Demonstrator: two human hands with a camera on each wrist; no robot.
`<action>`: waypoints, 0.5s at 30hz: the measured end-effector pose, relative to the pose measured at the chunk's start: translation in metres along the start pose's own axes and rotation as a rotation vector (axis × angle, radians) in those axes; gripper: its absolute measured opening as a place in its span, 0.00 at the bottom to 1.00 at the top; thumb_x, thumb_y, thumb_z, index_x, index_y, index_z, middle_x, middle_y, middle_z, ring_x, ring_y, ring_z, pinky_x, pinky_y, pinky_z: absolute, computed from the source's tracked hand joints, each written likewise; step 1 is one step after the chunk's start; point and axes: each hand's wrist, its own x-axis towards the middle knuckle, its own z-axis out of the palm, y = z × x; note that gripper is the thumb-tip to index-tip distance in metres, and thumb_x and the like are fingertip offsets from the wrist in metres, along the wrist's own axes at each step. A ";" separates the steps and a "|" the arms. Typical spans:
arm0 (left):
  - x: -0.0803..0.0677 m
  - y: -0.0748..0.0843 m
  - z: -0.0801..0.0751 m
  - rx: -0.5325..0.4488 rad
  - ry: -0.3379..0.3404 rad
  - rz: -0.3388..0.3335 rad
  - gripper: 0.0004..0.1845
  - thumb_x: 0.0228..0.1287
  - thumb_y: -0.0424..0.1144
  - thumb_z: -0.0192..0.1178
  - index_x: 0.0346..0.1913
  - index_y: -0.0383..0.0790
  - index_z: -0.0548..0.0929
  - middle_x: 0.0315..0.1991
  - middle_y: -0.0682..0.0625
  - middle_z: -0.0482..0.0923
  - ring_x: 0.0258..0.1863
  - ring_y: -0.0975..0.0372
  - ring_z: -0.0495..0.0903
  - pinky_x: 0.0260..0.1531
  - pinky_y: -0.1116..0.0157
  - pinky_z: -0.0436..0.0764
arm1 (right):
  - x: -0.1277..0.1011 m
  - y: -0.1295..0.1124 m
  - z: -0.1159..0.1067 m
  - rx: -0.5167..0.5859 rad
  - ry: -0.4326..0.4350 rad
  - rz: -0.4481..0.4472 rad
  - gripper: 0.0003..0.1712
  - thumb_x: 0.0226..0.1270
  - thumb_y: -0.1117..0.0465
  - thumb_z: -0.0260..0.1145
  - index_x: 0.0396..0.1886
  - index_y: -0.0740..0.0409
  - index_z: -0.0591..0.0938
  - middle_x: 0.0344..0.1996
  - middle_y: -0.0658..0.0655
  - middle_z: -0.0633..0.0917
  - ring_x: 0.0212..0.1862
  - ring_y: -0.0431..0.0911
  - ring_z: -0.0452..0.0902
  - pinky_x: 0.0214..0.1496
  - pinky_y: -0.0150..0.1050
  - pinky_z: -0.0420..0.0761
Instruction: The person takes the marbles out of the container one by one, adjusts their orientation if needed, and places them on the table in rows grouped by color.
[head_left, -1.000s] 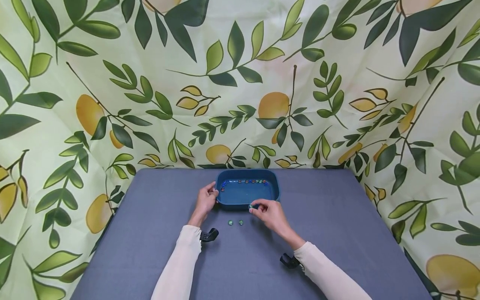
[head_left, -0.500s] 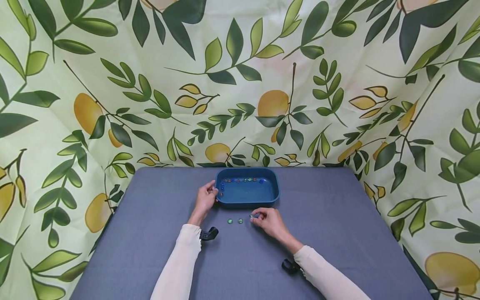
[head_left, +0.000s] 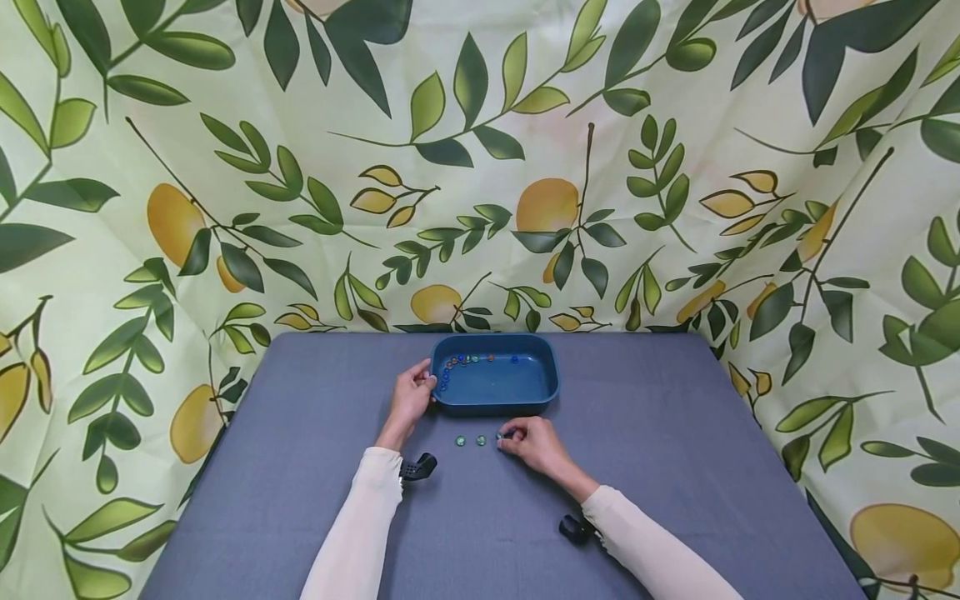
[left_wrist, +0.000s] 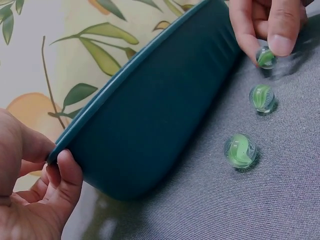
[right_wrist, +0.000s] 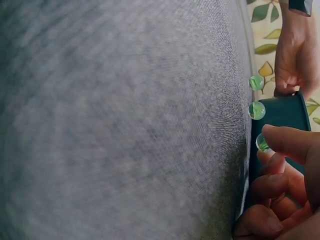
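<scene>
My left hand (head_left: pixel 411 398) pinches the rim at the left end of a dark blue rectangular tub (head_left: pixel 495 410). Several small marbles, blue, orange and green, lie inside along its far and left walls. Just in front of the tub, my right hand (head_left: pixel 534 442) pinches a clear marble with a green swirl (left_wrist: pixel 266 57) between thumb and finger, at the tabletop. Two matching marbles lie to its left in a row: a middle marble (left_wrist: pixel 262 98) and an end marble (left_wrist: pixel 240 151). In the right wrist view the held marble (right_wrist: pixel 262 143) shows at the thumb tip.
A grey cloth covers the table (head_left: pixel 637 400). Behind and at both sides hangs a fabric backdrop (head_left: pixel 480 183) printed with leaves and lemons. Black wrist devices sit on both forearms.
My right hand has come down from the tub's near rim to the table with the green marble, in line with the other two. Marbles inside the tub have rolled leftward. My left hand stays put.
</scene>
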 end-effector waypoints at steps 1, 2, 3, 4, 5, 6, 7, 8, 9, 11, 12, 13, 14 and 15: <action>0.000 0.000 0.000 0.000 0.001 0.003 0.26 0.69 0.29 0.54 0.69 0.33 0.69 0.38 0.49 0.68 0.33 0.62 0.72 0.31 0.63 0.82 | 0.000 0.000 0.000 -0.001 0.002 -0.001 0.05 0.53 0.60 0.76 0.30 0.52 0.88 0.16 0.43 0.77 0.19 0.34 0.67 0.23 0.28 0.68; 0.000 0.000 0.000 0.001 0.002 0.005 0.26 0.69 0.29 0.54 0.69 0.33 0.69 0.38 0.49 0.68 0.33 0.62 0.72 0.31 0.63 0.82 | 0.000 0.001 0.000 -0.002 0.001 0.000 0.05 0.53 0.60 0.76 0.30 0.52 0.88 0.16 0.43 0.77 0.19 0.34 0.67 0.23 0.28 0.68; 0.001 0.000 0.001 0.003 0.002 0.008 0.26 0.69 0.29 0.54 0.69 0.33 0.69 0.37 0.49 0.67 0.33 0.62 0.72 0.30 0.63 0.82 | 0.000 0.001 0.001 -0.005 0.000 -0.001 0.05 0.53 0.60 0.76 0.30 0.52 0.88 0.15 0.43 0.77 0.19 0.34 0.67 0.23 0.28 0.68; 0.001 0.000 0.001 0.002 0.001 0.007 0.26 0.69 0.29 0.54 0.69 0.33 0.69 0.38 0.49 0.67 0.34 0.62 0.72 0.30 0.63 0.82 | 0.000 0.001 0.001 -0.013 -0.001 -0.005 0.05 0.53 0.60 0.76 0.30 0.52 0.88 0.15 0.43 0.77 0.19 0.34 0.67 0.23 0.28 0.68; 0.001 -0.001 0.001 0.002 0.001 0.005 0.26 0.69 0.29 0.54 0.69 0.33 0.69 0.38 0.49 0.67 0.34 0.62 0.72 0.30 0.63 0.82 | 0.000 0.001 0.001 -0.021 -0.003 -0.010 0.05 0.53 0.60 0.76 0.30 0.51 0.88 0.15 0.43 0.77 0.19 0.33 0.67 0.23 0.28 0.68; 0.001 -0.001 0.001 0.003 0.001 0.003 0.26 0.69 0.29 0.54 0.69 0.33 0.69 0.38 0.49 0.67 0.34 0.62 0.71 0.31 0.63 0.82 | 0.000 0.002 0.001 -0.028 -0.004 -0.016 0.05 0.53 0.59 0.76 0.30 0.51 0.88 0.15 0.43 0.77 0.19 0.33 0.67 0.23 0.28 0.68; 0.002 -0.001 0.000 0.004 0.000 0.000 0.26 0.69 0.29 0.54 0.70 0.34 0.69 0.38 0.49 0.67 0.34 0.62 0.71 0.31 0.63 0.82 | 0.000 0.002 0.002 -0.035 -0.005 -0.023 0.05 0.53 0.59 0.76 0.30 0.51 0.88 0.15 0.43 0.77 0.19 0.33 0.67 0.23 0.28 0.68; 0.001 -0.001 0.000 0.004 -0.001 -0.005 0.26 0.70 0.30 0.54 0.70 0.34 0.69 0.38 0.49 0.67 0.35 0.61 0.71 0.31 0.63 0.82 | 0.000 0.002 0.002 -0.045 -0.007 -0.027 0.05 0.53 0.59 0.76 0.30 0.51 0.88 0.15 0.43 0.77 0.19 0.33 0.67 0.23 0.28 0.68; 0.001 -0.001 0.000 0.004 -0.002 -0.009 0.26 0.70 0.30 0.54 0.70 0.34 0.69 0.38 0.49 0.67 0.35 0.61 0.71 0.32 0.63 0.82 | -0.001 0.002 0.002 -0.054 -0.007 -0.030 0.05 0.53 0.59 0.76 0.30 0.50 0.88 0.15 0.42 0.77 0.19 0.33 0.67 0.23 0.28 0.68; 0.001 -0.002 -0.001 0.004 -0.002 -0.016 0.26 0.71 0.31 0.54 0.70 0.36 0.69 0.39 0.49 0.67 0.35 0.60 0.71 0.32 0.63 0.82 | 0.000 0.003 0.003 -0.067 -0.007 -0.033 0.05 0.53 0.58 0.76 0.30 0.50 0.88 0.15 0.42 0.77 0.19 0.33 0.67 0.22 0.29 0.68; 0.001 -0.002 -0.001 0.005 -0.003 -0.017 0.25 0.71 0.31 0.53 0.70 0.36 0.69 0.39 0.49 0.67 0.35 0.60 0.71 0.33 0.63 0.82 | 0.000 0.003 0.003 -0.070 -0.006 -0.030 0.05 0.53 0.58 0.76 0.30 0.50 0.88 0.15 0.42 0.77 0.19 0.33 0.67 0.23 0.29 0.68; 0.000 -0.001 -0.001 0.006 -0.004 -0.016 0.25 0.71 0.31 0.53 0.70 0.36 0.69 0.39 0.49 0.68 0.35 0.60 0.71 0.33 0.62 0.82 | 0.000 0.003 0.003 -0.073 -0.007 -0.029 0.05 0.53 0.58 0.76 0.30 0.50 0.88 0.15 0.42 0.77 0.19 0.34 0.67 0.23 0.29 0.68; 0.000 -0.001 -0.001 0.007 -0.003 -0.015 0.25 0.71 0.31 0.53 0.70 0.36 0.69 0.39 0.49 0.68 0.35 0.60 0.71 0.34 0.61 0.82 | 0.000 0.003 0.003 -0.076 -0.007 -0.026 0.05 0.53 0.58 0.76 0.30 0.50 0.88 0.15 0.42 0.77 0.19 0.34 0.68 0.23 0.29 0.68; 0.000 -0.001 -0.001 0.008 -0.003 -0.013 0.25 0.71 0.31 0.53 0.70 0.36 0.69 0.39 0.49 0.68 0.35 0.61 0.71 0.34 0.61 0.83 | 0.000 0.003 0.003 -0.075 -0.008 -0.022 0.05 0.53 0.58 0.76 0.30 0.50 0.88 0.15 0.42 0.77 0.19 0.33 0.67 0.23 0.29 0.68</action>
